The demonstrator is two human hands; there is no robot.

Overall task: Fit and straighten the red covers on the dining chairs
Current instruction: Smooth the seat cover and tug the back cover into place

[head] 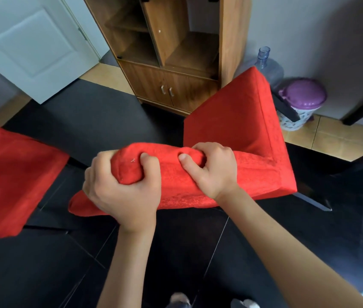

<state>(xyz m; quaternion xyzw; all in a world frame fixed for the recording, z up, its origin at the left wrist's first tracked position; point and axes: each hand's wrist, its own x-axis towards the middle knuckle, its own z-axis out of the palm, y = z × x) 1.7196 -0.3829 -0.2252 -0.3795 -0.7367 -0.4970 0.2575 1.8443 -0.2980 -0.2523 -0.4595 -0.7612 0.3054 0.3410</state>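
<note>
Both hands are clamped on the red cover (238, 152) at centre frame: the left hand (122, 187) grips its bunched corner, the right hand (211, 167) squeezes the top edge just beside it, thumb pressed into the cloth. A second red-covered chair (9, 174) sits at the left edge; a wooden cabinet (167, 52) stands upper centre.

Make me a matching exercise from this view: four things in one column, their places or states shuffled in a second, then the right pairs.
Things:
1. left hand
2. right hand
3. purple-lidded bin
4. wooden cabinet

States:
A. stands on the floor by the wall, beside a water bottle
B. doors shut below, shelves above
C. grips the end corner of the red cover
D. grips the cover's top edge nearer the middle

Pairs: 1-C, 2-D, 3-A, 4-B
</note>
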